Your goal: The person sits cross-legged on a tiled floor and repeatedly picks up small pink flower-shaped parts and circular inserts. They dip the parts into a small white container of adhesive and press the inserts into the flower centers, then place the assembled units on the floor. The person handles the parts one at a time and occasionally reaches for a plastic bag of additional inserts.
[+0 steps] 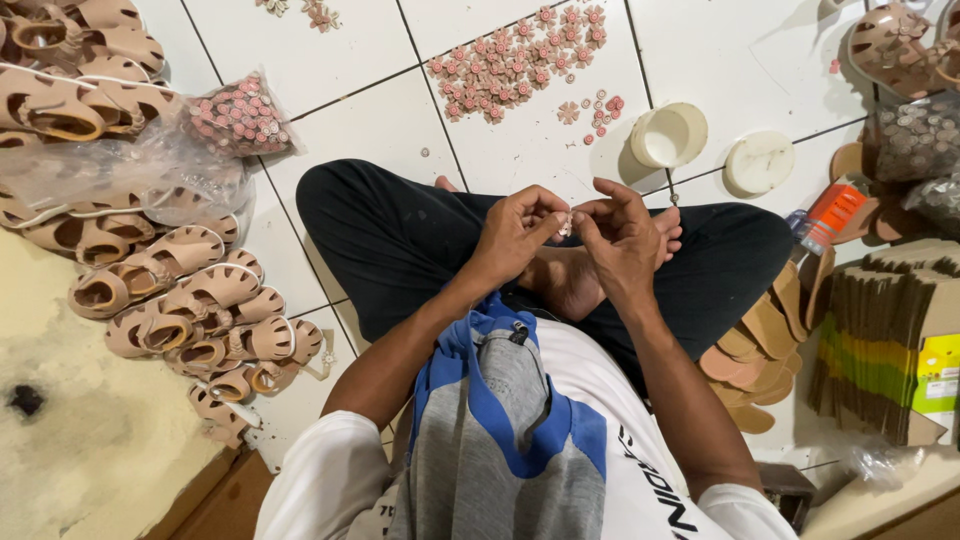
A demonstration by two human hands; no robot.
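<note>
White tile floor, me sitting cross-legged. Both hands over lap, fingertips meeting. Left hand and right hand pinch small pale piece between them; too tiny to tell exactly what. Pink flower ornaments spread on tile ahead, tan sandals piled at left, white cup near. Step, likely: assembling ornament. Next calls for steady fine pinch.

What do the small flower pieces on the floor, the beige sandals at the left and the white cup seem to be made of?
Flower pieces: probably moulded plastic or rubber, matte pink and beige, all identical in shape. Sandals: look like synthetic leather or soft rubber, smooth with a slight sheen on the curved straps. White cup: likely plastic, plain, opaque and thin-walled. The tiny piece pinched between both hands is too small to judge.
</note>
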